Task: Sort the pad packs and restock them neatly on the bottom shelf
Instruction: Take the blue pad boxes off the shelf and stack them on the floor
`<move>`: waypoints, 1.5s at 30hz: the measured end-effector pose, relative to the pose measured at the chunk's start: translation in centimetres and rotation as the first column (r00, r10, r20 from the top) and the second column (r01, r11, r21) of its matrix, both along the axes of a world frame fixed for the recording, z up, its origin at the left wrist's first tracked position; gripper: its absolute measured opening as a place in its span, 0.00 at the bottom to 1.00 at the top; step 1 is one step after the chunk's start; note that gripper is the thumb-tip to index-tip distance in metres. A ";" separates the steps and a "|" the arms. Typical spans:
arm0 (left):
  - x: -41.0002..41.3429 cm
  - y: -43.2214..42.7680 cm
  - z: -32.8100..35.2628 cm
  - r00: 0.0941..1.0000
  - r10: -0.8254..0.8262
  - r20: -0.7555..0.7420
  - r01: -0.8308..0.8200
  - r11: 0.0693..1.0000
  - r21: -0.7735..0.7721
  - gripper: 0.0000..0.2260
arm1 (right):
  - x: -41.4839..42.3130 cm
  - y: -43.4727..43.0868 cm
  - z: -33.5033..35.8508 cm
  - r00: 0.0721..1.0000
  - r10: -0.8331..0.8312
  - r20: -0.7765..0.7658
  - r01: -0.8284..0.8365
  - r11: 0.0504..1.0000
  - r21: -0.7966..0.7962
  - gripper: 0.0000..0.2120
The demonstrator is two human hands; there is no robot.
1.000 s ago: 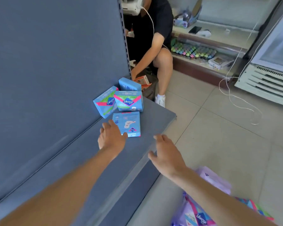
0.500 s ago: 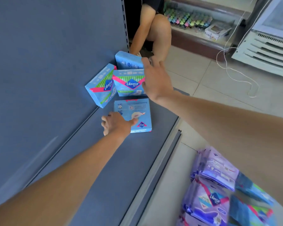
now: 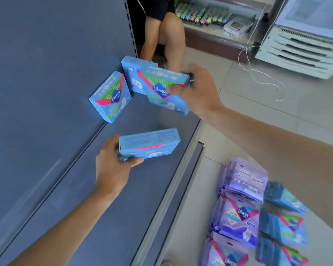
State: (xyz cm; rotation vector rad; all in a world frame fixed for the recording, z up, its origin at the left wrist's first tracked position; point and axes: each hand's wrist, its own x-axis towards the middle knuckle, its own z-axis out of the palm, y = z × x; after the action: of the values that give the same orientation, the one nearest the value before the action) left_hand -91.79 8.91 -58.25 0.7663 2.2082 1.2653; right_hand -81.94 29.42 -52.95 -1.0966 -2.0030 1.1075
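Grey bottom shelf [image 3: 123, 198] holds 2 blue pad boxes at its far end: a leaning box [image 3: 111, 96] on the back panel [image 3: 46, 73], an upright box [image 3: 133, 73] just behind. Purple and blue floor packs [image 3: 244, 217] lie stacked beside it. Right hand [image 3: 198, 91] grasps a 3rd box [image 3: 161, 89], tilted and raised; left hand [image 3: 112, 169] grips a 4th box [image 3: 150, 144] by its end.

A white louvred cabinet [image 3: 300, 52] stands far right; a thin white cable [image 3: 239, 59] loops on the beige tiled floor [image 3: 306, 104] beside it.
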 end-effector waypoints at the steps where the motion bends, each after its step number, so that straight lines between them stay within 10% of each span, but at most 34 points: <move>1: 0.5 -0.4 0.5 0.999 -0.028 -0.044 0.029 0.999 0.029 0.16 | 1.9 -0.4 1.4 0.992 -0.060 -0.108 0.048 0.993 -0.110 0.11; 6: 5.0 -1.8 3.3 0.907 -0.184 -0.378 0.248 0.961 0.126 0.22 | 13.7 -3.9 6.2 0.844 -0.379 -0.380 0.186 0.870 -0.456 0.07; 11: 13.0 -2.8 4.7 0.746 -0.322 -0.583 0.467 0.877 0.114 0.22 | 25.4 -10.1 6.9 0.844 -0.487 -0.225 0.078 0.526 -0.847 0.18; 22: 36.2 -8.4 5.7 0.555 -0.483 -0.677 0.711 0.698 0.085 0.20 | 46.0 -23.1 4.5 0.759 -0.649 -0.049 0.138 0.234 -0.962 0.23; 33: 44.3 -9.9 5.5 0.466 -0.756 -0.461 0.884 0.425 0.196 0.22 | 56.6 -27.9 2.6 0.847 -0.502 -0.175 0.027 0.368 -0.929 0.19; 36: 45.8 -10.4 4.0 0.645 -0.719 -0.260 0.764 0.622 0.173 0.26 | 57.2 -29.4 1.5 0.828 -0.527 -0.192 -0.024 0.309 -0.951 0.20; 38: 47.0 -11.2 4.1 0.769 -0.603 0.211 0.590 0.797 0.128 0.23 | 57.1 -30.2 0.8 0.823 -0.531 -0.199 -0.035 0.302 -0.953 0.28; 41: 48.2 -12.5 3.7 0.553 -0.368 0.748 0.483 0.872 0.073 0.11 | 56.9 -31.2 -0.7 0.843 -0.532 -0.083 0.114 0.327 -0.938 0.25; 45: 50.2 -14.2 2.1 0.492 -0.373 0.787 0.506 0.858 0.090 0.21 | 56.9 -32.7 -2.6 0.842 -0.539 -0.014 0.232 0.386 -0.893 0.19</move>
State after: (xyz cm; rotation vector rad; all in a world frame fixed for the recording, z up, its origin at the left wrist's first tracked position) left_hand -41.55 -5.25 -56.15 0.5072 1.2352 0.8845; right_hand -25.07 -3.26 -55.51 -1.6356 -0.7218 1.9386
